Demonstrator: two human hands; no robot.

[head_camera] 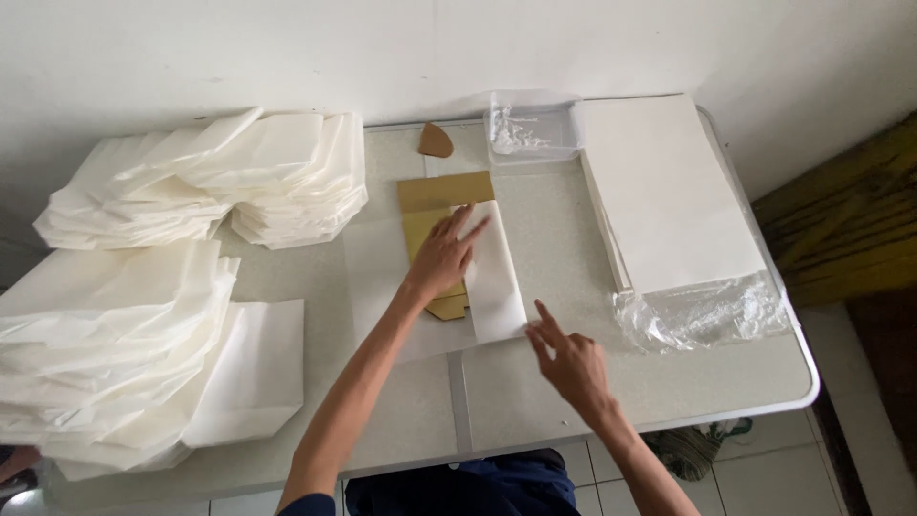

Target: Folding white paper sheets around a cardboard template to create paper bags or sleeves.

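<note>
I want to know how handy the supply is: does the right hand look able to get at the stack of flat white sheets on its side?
Probably yes: the right hand is free, and only bare table lies between it and the stack of sheets.

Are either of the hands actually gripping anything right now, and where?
Nothing is gripped. The left hand presses flat on the folded white paper sheet over the brown cardboard template; the right hand touches the sheet's lower right corner with a fingertip.
</note>
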